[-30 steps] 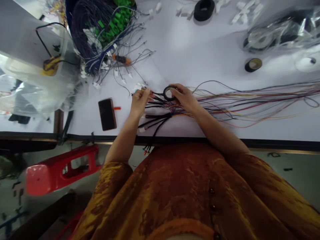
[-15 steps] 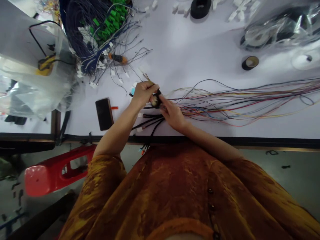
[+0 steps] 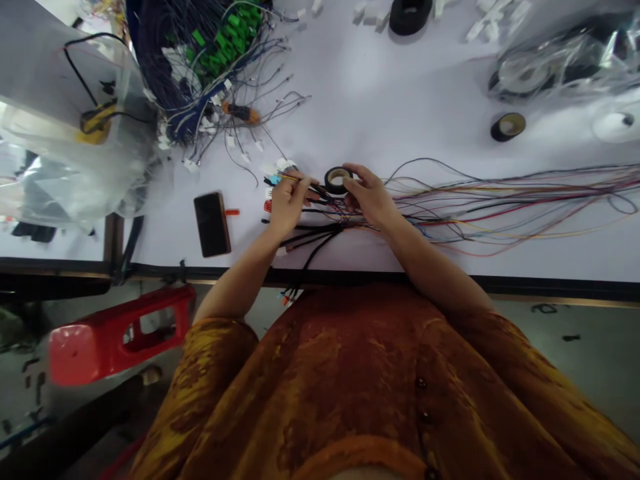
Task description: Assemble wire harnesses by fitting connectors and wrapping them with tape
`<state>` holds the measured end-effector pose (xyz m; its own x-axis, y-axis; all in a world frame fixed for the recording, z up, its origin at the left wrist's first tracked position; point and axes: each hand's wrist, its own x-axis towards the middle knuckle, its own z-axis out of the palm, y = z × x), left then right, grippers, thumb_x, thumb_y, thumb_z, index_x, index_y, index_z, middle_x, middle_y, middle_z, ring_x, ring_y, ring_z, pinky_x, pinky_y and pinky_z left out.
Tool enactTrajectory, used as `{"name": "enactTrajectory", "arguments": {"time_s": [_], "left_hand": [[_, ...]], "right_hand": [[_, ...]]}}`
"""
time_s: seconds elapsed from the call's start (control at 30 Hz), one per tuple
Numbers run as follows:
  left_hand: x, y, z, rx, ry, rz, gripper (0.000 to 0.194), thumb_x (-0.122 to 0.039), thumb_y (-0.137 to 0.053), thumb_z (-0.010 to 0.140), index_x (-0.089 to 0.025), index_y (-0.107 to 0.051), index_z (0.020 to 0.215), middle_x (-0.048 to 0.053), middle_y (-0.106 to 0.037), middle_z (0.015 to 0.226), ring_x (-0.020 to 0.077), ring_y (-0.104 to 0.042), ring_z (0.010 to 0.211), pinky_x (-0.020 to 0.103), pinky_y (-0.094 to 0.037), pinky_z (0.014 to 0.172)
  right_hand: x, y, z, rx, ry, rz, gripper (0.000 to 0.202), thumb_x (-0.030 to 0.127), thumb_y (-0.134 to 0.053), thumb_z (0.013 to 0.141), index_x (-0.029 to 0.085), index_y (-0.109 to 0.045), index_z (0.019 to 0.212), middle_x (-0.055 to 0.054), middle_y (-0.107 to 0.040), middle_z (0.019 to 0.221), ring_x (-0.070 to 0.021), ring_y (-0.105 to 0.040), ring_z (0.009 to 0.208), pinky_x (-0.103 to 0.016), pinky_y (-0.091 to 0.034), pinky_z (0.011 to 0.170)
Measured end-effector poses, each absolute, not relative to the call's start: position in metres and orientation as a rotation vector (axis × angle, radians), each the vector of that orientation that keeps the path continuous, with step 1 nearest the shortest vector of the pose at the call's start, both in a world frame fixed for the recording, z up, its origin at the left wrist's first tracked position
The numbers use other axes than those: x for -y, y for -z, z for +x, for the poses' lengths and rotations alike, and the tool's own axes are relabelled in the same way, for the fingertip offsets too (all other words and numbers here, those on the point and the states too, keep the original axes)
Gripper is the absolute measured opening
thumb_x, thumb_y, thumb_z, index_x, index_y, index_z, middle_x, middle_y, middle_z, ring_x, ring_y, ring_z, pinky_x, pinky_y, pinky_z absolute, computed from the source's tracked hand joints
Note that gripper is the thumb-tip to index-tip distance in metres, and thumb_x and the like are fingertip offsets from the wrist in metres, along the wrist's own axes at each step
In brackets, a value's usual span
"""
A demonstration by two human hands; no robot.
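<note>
My right hand (image 3: 367, 193) grips a roll of black tape (image 3: 339, 180) by its right side, thumb and fingers on the rim. My left hand (image 3: 291, 200) is closed around a few thin wires (image 3: 289, 176), whose ends show past the fingers. A dark strip runs between the roll and my left hand; whether it is tape or wrapped wire I cannot tell. Below both hands lie several black-sleeved cables (image 3: 315, 235), some hanging over the table edge. Long loose coloured wires (image 3: 480, 200) stretch away to the right. Small connectors (image 3: 273, 180) lie by my left hand.
A phone (image 3: 212, 225) lies left of my arm. Farther back are a bundle of blue wires with green connectors (image 3: 233, 37) and an orange-black tool (image 3: 241, 113). Another tape roll (image 3: 508, 126) and plastic-bagged reels (image 3: 560, 63) sit at right. A red stool (image 3: 80, 353) stands below.
My right hand has moved right and up with the tape roll, away from my left hand. The left hand has shifted slightly down, still on the wires. The view has moved a little.
</note>
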<state>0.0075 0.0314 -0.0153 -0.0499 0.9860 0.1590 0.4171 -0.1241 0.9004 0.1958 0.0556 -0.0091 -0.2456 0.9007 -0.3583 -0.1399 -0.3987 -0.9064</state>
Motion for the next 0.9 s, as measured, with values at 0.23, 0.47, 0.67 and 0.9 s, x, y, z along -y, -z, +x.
{"name": "enactTrajectory", "arguments": {"time_s": [0.23, 0.47, 0.67, 0.9], "left_hand": [[-0.06, 0.025, 0.01, -1.495, -1.169, 1.435, 0.058, -0.08, -0.058, 0.083, -0.022, -0.052, 0.085, -0.001, -0.066, 0.063, 0.0083, -0.053, 0.039, 0.023, -0.042, 0.044], [-0.059, 0.018, 0.014, -1.439, -1.119, 1.472, 0.056, -0.078, -0.058, 0.084, -0.022, -0.052, 0.086, -0.001, -0.066, 0.06, 0.0071, -0.048, 0.035, 0.023, -0.041, 0.043], [-0.071, 0.008, 0.009, -1.432, -1.069, 1.615, 0.042, -0.061, -0.064, 0.09, -0.021, -0.055, 0.08, 0.001, -0.066, 0.065, 0.0119, -0.061, 0.051, 0.025, -0.051, 0.054], [-0.063, -0.016, 0.026, -1.489, -0.943, 1.741, 0.02, -0.037, -0.06, 0.097, -0.021, -0.057, 0.086, 0.001, -0.061, 0.069, 0.0183, -0.068, 0.071, 0.031, -0.054, 0.071]], "right_hand": [[-0.024, 0.001, 0.199, 1.145, -1.562, -1.216, 0.056, 0.021, -0.072, 0.078, 0.029, -0.054, 0.13, 0.001, -0.064, 0.089, -0.0129, -0.059, 0.068, -0.022, -0.049, 0.054], [-0.057, -0.002, 0.211, 0.591, -1.915, -1.244, 0.013, 0.022, -0.055, 0.089, 0.02, -0.057, 0.101, 0.002, -0.06, 0.081, -0.0045, -0.044, 0.05, -0.018, -0.044, 0.047], [-0.001, 0.004, 0.186, 1.365, -1.446, -1.147, 0.053, 0.024, -0.063, 0.086, 0.026, -0.051, 0.137, -0.003, -0.068, 0.105, -0.0112, -0.059, 0.062, -0.027, -0.055, 0.061], [-0.01, 0.01, 0.187, 1.334, -1.58, -1.111, 0.027, 0.029, -0.059, 0.089, 0.023, -0.063, 0.115, -0.004, -0.069, 0.1, -0.0116, -0.064, 0.067, -0.023, -0.051, 0.054]]}}
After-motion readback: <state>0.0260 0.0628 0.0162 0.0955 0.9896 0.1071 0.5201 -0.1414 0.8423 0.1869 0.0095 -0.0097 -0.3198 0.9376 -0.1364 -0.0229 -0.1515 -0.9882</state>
